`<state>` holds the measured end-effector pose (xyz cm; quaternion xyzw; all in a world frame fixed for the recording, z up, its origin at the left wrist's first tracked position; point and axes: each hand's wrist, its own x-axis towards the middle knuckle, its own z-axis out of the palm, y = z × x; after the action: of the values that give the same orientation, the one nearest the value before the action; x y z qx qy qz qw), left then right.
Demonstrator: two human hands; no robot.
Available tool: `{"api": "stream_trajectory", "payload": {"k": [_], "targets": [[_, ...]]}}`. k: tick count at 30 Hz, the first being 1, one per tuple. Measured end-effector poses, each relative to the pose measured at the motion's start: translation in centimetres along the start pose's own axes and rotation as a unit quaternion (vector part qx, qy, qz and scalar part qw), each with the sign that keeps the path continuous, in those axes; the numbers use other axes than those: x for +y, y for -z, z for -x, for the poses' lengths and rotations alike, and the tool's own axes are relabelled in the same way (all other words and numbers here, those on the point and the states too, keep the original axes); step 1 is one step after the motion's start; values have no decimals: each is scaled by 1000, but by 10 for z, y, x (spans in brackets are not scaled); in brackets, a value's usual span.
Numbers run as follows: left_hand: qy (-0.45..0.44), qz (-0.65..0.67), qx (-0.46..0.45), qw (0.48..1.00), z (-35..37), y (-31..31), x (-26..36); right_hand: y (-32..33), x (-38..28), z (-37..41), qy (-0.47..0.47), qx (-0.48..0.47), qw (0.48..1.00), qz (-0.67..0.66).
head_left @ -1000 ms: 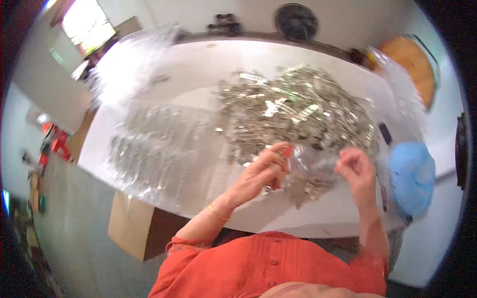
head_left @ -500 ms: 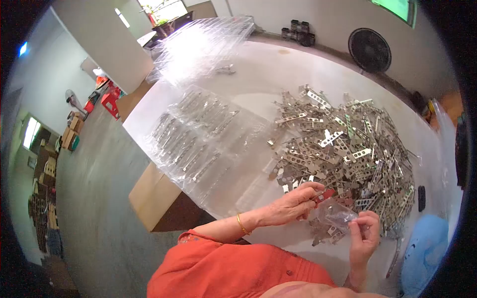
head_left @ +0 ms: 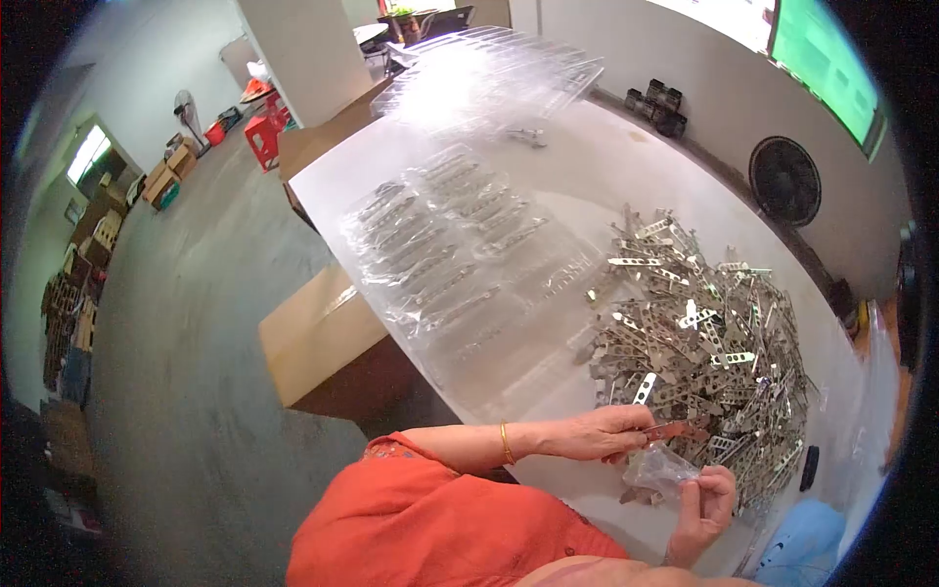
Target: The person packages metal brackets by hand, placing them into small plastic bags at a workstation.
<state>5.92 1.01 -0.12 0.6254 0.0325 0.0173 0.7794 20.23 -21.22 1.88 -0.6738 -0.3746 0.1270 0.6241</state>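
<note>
My left hand, with a gold bangle at the wrist, pinches a flat metal strip that reflects red. Just below the strip, a small clear plastic bag hangs crumpled between my two hands. The thumb and fingers of my right hand are closed on the bag's right side. Both hands are at the near edge of a large heap of perforated metal strips on the white table. Left of the heap lies a clear plastic tray with rows of slender metal pieces in it.
A stack of clear plastic trays stands at the table's far end. Against the table's left side is a cardboard box. A blue plastic bundle lies near my right hand. Along the far wall stands a black fan.
My view has swung left, so the scene sits further right. The metal strip in my left hand now reaches further out over the heap; my right hand keeps hold of the bag.
</note>
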Motion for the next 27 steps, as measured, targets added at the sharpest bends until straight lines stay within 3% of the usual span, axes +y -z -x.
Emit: {"api": "stream_trajectory", "payload": {"k": [11, 13, 16, 18, 19, 20, 22, 24, 27], "targets": [[-158, -115, 94, 976, 18, 15, -4, -22, -17, 1, -74, 33, 997, -16], [-149, -106, 93, 979, 21, 17, -3, -27, -23, -2, -93, 35, 995, -9], [-179, -145, 95, 968, 20, 21, -1, -34, -30, -7, -165, 46, 982, -75], [-124, -114, 85, 982, 26, 21, 6, -32, -23, -7, -263, 19, 935, -237], [-126, -130, 94, 979, 26, 22, 5, -32, -17, -6, -259, -17, 930, -259], [-122, -124, 88, 981, 25, 24, 2, -33, -16, -6, -266, -9, 929, -256], [-204, -221, 122, 946, 20, 27, -10, -34, -18, -6, -295, -19, 938, -182], [-204, -208, 133, 947, 20, 27, -9, -37, -14, -9, -254, 34, 957, -135], [-68, -38, 164, 983, 26, 21, 2, -35, -12, -15, -226, 81, 966, -93]]}}
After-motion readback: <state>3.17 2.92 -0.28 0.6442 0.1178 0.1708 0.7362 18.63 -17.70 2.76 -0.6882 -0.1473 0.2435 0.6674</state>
